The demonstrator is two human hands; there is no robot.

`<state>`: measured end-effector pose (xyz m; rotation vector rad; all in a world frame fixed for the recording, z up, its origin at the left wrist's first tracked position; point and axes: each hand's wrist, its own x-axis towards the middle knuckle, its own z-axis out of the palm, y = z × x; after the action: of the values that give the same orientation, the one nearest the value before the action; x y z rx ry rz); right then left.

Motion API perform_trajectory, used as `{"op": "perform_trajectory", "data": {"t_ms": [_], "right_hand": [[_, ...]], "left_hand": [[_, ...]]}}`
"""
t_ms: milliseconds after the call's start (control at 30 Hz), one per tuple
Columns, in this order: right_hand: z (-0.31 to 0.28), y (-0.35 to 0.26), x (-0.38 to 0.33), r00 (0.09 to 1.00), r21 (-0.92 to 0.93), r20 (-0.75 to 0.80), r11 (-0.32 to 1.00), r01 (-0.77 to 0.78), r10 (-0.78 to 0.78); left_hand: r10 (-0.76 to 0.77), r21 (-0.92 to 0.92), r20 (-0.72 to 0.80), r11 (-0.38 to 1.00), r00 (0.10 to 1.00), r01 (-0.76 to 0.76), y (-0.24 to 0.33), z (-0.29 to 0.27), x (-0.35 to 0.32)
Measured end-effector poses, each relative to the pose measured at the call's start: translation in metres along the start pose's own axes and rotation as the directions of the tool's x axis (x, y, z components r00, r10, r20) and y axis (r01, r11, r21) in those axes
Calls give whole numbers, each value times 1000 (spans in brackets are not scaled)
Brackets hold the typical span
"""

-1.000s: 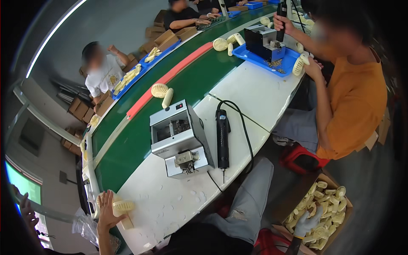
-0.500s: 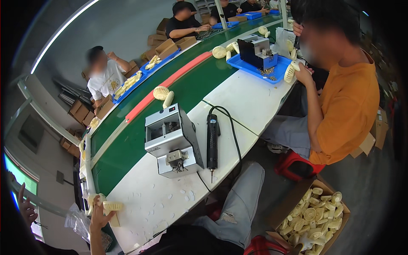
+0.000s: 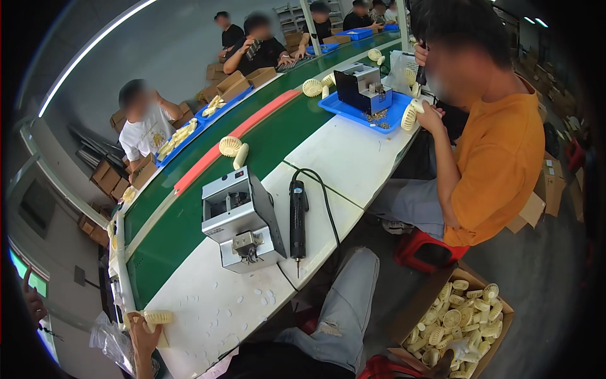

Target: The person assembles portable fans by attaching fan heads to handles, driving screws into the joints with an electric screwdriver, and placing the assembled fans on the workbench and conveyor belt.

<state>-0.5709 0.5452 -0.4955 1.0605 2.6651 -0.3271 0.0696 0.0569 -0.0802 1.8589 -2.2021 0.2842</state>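
Note:
At the lower left end of the table, my left hand (image 3: 144, 338) has its fingers closed round a cream handheld fan (image 3: 158, 317), whose round head points right. The palm hides part of the handle. At the lower right, a cardboard box (image 3: 404, 328) holds many similar cream fan parts (image 3: 452, 318). A dark shape beside something whitish at the box's near edge may be my right hand (image 3: 445, 362). Its fingers cannot be made out. A black electric screwdriver (image 3: 297, 221) lies on the table, right of a grey metal machine (image 3: 243, 221).
Small white pieces (image 3: 246, 307) lie scattered on the white tabletop (image 3: 196, 284). Beyond it runs a green conveyor (image 3: 151, 271) carrying fans (image 3: 230, 146). A co-worker in orange (image 3: 492, 170) sits at right by a blue tray (image 3: 394, 117). Another person's hand (image 3: 33, 304) shows at far left.
The whole view has shifted a little, so the table sits further left. My left hand stays at the fan, its fingers lower round it. Across the conveyor, a person in black has raised a dark object.

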Motion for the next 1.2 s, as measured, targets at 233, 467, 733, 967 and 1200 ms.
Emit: {"op": "perform_trajectory", "data": {"t_ms": [233,467,733,967,1200], "right_hand": [[-17,3,24,962,397,-232,917,-42,145],[-104,-80,-136,953,832,-303,486,268,-6],[-226,-145,-362,-501,847,-285,-460,267,-817],[-262,-157,-472,-731,679,-466,-731,67,-499],[-193,-154,-415,-266,686,-651,-701,194,-711]], "left_hand": [[-125,148,36,982,992,118,-25,16,-7],[-134,451,331,892,934,-32,62,-57,42],[733,-686,-66,459,677,-564,235,-73,25],[730,-834,506,550,459,45,247,-69,12],[105,-784,123,620,987,32,177,-47,3]]}}
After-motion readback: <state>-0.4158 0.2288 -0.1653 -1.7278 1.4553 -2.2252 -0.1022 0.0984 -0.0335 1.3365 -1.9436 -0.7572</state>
